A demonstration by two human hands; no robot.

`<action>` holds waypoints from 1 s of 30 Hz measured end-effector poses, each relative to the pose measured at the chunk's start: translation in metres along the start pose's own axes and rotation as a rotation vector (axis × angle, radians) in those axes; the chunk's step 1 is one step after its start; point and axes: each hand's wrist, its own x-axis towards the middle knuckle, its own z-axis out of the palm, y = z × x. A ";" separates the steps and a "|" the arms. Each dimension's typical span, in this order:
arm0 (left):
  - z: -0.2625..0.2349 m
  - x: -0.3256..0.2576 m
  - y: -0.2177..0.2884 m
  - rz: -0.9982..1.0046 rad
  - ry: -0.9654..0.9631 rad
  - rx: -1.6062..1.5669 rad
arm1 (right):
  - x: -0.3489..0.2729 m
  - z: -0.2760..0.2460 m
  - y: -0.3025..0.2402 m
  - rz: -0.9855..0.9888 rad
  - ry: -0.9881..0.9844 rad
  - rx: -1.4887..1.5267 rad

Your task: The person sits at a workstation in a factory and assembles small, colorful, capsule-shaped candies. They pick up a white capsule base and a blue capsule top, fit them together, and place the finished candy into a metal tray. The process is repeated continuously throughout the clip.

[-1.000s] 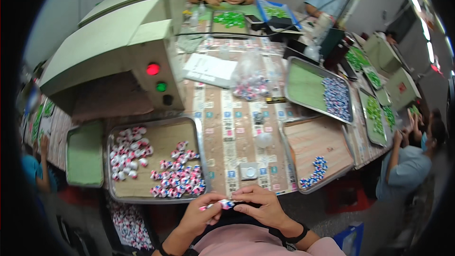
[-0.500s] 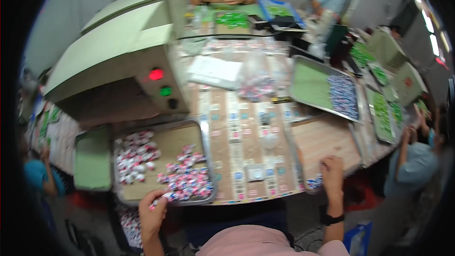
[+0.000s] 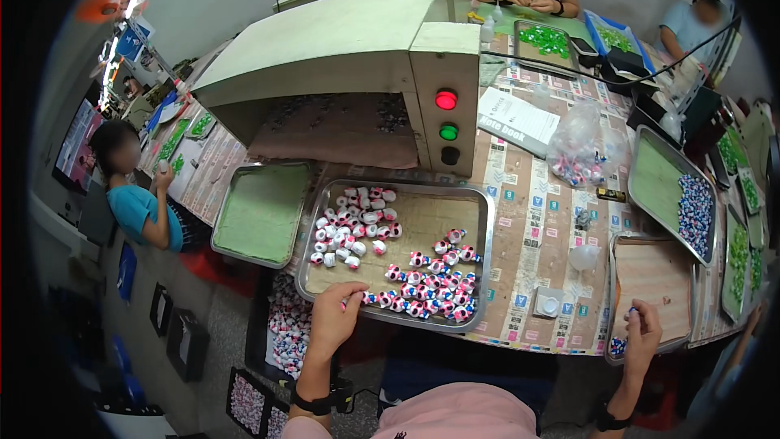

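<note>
My left hand (image 3: 335, 319) is closed at the front edge of a metal tray (image 3: 487, 256), its fingertips pinching a small white-and-pink figure (image 3: 348, 302). In that tray, white-and-pink pieces (image 3: 349, 232) lie loose at the left. Several figures with blue parts (image 3: 431, 289) crowd the front right, one row reaching toward my left fingers. My right hand (image 3: 644, 332) hovers over the front of a wood-coloured tray (image 3: 654, 289), pinching a small blue piece (image 3: 631, 311). More small blue pieces (image 3: 618, 346) sit in that tray's front left corner, beside my fingers.
A pale green machine (image 3: 447, 57) with a red and a green light stands behind the tray. Left of it is a green-lined tray (image 3: 264, 211); far right, a tray of blue pieces (image 3: 696, 215). A plastic bag (image 3: 578, 146) and notebook (image 3: 517, 120) lie between. Co-workers sit around.
The view has swung left, so the scene sits further right. My right hand has risen slightly off the blue pieces with one between its fingertips. My left hand stays at the tray's front edge.
</note>
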 end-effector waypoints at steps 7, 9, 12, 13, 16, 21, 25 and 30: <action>0.003 0.006 0.010 0.019 0.213 -0.060 | -0.022 0.032 -0.051 0.318 -0.335 0.456; 0.003 0.002 0.017 -0.288 -0.018 -0.783 | -0.027 0.042 -0.045 0.226 -0.361 0.501; 0.013 -0.004 0.047 -0.544 -0.325 -1.521 | -0.030 0.054 -0.055 0.319 -0.406 0.552; 0.020 -0.007 0.051 -0.603 -0.418 -1.589 | -0.030 0.058 -0.056 0.374 -0.421 0.584; 0.042 -0.010 0.067 -0.802 -0.668 -1.814 | -0.030 0.063 -0.062 0.464 -0.479 0.657; 0.074 -0.015 0.087 -0.999 -0.876 -1.865 | -0.028 0.060 -0.055 0.475 -0.481 0.648; 0.091 -0.023 0.095 -0.920 -0.919 -1.800 | -0.028 0.064 -0.059 0.442 -0.406 0.570; 0.095 -0.028 0.104 -0.919 -0.911 -1.784 | -0.027 0.074 -0.063 0.229 -0.349 0.342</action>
